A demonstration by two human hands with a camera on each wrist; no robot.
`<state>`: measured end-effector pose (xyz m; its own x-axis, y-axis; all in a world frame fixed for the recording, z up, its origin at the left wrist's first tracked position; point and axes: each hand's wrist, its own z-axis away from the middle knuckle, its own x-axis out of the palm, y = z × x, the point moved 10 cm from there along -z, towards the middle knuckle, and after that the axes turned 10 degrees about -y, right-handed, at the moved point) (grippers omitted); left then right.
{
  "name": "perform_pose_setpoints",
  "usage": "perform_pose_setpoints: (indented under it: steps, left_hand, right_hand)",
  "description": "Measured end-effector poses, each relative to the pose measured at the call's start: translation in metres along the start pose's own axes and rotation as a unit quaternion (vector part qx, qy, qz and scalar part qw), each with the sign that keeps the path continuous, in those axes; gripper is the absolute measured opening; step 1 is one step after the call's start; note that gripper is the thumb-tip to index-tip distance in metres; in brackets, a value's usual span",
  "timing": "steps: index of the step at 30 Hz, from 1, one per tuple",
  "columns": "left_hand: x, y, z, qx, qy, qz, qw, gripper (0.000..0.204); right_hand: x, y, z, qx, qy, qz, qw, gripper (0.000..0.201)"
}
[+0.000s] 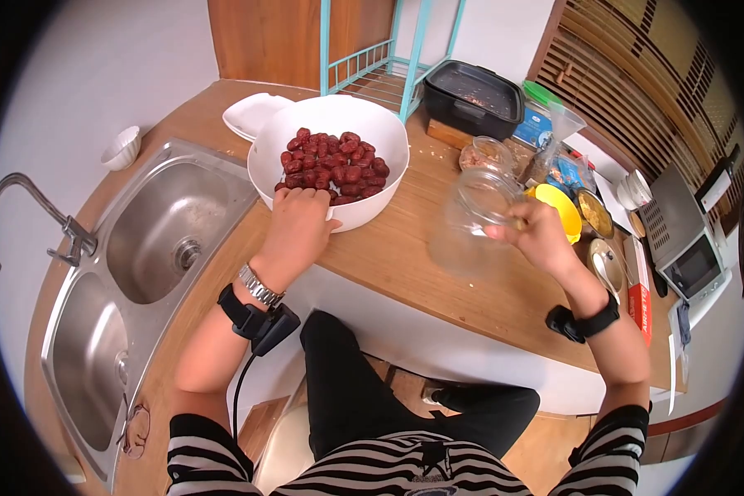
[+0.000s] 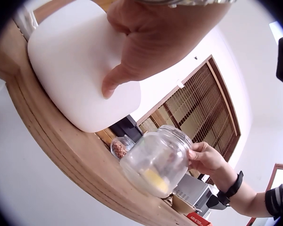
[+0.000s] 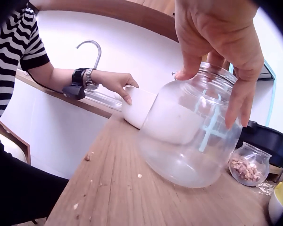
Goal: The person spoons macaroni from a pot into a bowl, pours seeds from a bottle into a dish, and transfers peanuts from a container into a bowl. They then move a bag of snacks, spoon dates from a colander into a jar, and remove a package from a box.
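Note:
A large white bowl (image 1: 364, 217) stands on the wooden counter, holding a heap of dried red dates (image 1: 335, 169). My left hand (image 1: 302, 221) grips its near rim, the thumb (image 2: 112, 84) lying down the outer wall. To the right, my right hand (image 1: 544, 236) holds an uncapped clear glass jar (image 3: 188, 136) from above by its neck, thumb and fingers spread round the rim. The jar looks empty and blurred in the head view, its base close over the counter. In the right wrist view it partly covers the bowl.
A double steel sink (image 1: 153, 231) with a tap (image 1: 74, 236) lies left. Behind the jar are a small glass jar of nuts (image 3: 249, 167), a black lidded pan (image 1: 475, 99) and a yellow bowl (image 1: 564, 215). A turquoise rack (image 1: 409, 74) stands at the back, a microwave (image 1: 693, 264) far right.

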<state>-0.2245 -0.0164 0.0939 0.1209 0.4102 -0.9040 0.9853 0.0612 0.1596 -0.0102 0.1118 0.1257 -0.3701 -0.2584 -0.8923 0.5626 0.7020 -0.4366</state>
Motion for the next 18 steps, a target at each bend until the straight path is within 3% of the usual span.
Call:
perform_pose_setpoints:
  steps: [5,13,18]
  left_hand:
    - [-0.001,-0.002,0.002,-0.009,-0.012,0.002,1.000,0.019]
    - [-0.003,-0.004,0.004,-0.027,-0.019,-0.032,0.999,0.019]
    - [-0.005,-0.003,0.002,-0.027,-0.018,-0.023,0.999,0.019]
  right_hand:
    - [0.009,-0.003,-0.046,0.014,-0.001,-0.026,1.000,0.041]
    - [0.014,0.002,-0.106,0.047,0.074,0.016,0.996,0.043]
    - [0.020,0.017,-0.131,0.098,0.058,0.021,0.993,0.041]
